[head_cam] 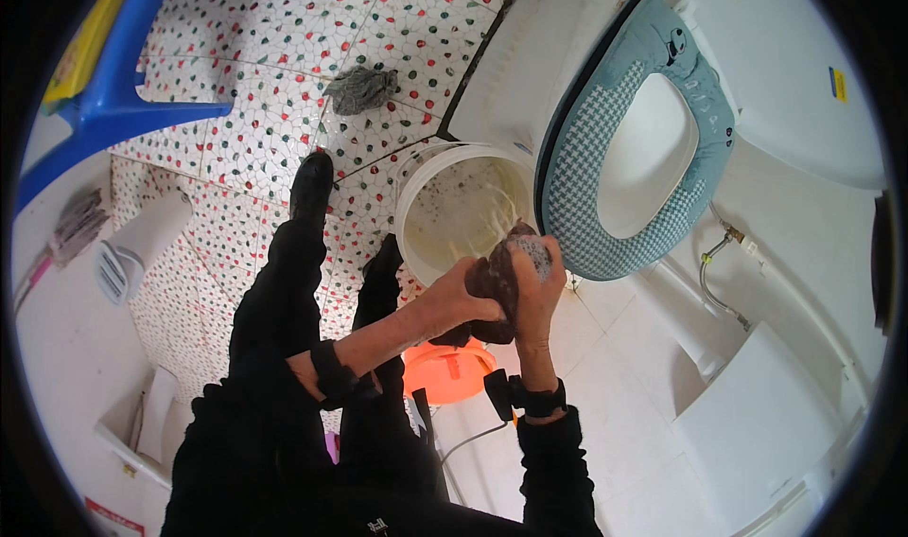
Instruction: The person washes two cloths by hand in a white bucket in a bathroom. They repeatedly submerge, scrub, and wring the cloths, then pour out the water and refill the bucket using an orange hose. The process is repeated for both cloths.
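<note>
Between them, my left hand (454, 292) and my right hand (537, 292) squeeze a wet, dark brown cloth (496, 281). Suds cling to it near my right fingers. Thin streams of water run from the bunched cloth into a white plastic bucket (406, 239), whose near right rim lies just below my hands. Cloudy water (457, 203) with dark specks and some bubbles stands in the bucket. Loose ends of the cloth hang below my left palm, above an orange plastic basin or bucket (443, 377). My forearms hide part of both containers.
A toilet with a teal padded seat cover (578, 175) stands close on the right. A crumpled grey rag (360, 90) lies on the patterned tile floor (262, 12). Blue plastic furniture (106, 111), a white bin-like container (152, 239) and a brush or duster (79, 225) are at left.
</note>
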### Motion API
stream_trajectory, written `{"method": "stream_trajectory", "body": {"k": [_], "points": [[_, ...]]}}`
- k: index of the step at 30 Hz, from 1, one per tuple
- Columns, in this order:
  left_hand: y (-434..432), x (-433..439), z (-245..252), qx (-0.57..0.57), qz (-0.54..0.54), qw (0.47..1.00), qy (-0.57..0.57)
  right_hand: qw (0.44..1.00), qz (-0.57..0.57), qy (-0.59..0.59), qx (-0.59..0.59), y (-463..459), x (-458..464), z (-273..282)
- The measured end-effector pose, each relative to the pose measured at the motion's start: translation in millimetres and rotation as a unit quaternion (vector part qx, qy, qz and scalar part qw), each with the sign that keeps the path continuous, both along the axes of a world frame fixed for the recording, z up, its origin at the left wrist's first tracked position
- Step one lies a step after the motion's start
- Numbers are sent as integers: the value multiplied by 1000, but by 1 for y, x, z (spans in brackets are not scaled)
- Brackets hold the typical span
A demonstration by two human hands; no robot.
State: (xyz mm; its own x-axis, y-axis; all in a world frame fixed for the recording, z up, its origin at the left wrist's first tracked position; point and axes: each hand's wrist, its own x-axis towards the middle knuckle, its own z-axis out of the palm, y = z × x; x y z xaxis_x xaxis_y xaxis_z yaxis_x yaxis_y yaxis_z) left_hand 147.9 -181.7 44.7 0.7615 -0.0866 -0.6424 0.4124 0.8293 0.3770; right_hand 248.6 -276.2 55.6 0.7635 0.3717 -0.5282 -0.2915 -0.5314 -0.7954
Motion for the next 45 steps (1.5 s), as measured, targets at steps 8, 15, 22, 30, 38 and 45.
{"method": "stream_trajectory", "body": {"k": [8,15,22,30,38,45], "points": [[25,4,17,-84,-117,990,5,996,-79,-27,-40,-6,1,6],[21,-1,22,-134,-124,981,-72,981,-49,130,135,-19,8,39],[5,-14,27,-287,-104,949,-81,862,-58,301,404,-25,-8,35],[12,-14,39,-230,-170,951,-115,830,-87,265,482,-17,-11,55],[24,-7,48,-137,-229,955,-127,850,-87,300,425,-21,0,58],[3,-11,50,-49,-156,975,-154,846,-19,348,403,-25,18,52]]}}
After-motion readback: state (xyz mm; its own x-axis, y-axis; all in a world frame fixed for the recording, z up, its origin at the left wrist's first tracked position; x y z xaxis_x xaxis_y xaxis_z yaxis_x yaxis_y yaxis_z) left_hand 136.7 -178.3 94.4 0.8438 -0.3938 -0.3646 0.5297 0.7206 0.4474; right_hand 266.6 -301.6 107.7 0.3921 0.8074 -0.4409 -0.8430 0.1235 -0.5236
